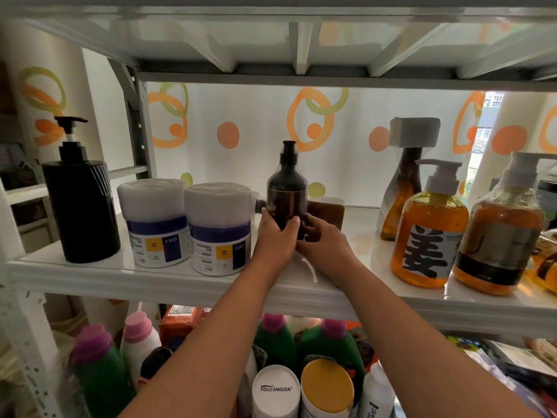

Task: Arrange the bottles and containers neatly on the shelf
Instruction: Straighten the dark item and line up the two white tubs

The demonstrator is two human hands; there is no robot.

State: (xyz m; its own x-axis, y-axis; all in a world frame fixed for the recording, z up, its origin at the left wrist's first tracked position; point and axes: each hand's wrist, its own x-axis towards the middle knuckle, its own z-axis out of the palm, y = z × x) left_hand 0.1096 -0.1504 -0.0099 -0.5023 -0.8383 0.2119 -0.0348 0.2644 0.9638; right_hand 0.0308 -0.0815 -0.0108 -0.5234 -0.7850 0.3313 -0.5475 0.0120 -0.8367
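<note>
With left hand (275, 236) and right hand (324, 247) both curled round the lower body of the dark pump bottle (287, 188), upright at the middle of the shelf (90, 274) beside the second white tub (218, 227), base hidden; placing step, judged nearly done, next needing alignment with the row, then release.

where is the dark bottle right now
Head view: the dark bottle is upright at the middle of the shelf, gripped low by the left hand and right hand, just right of a white tub, in front of a brown box.
</note>
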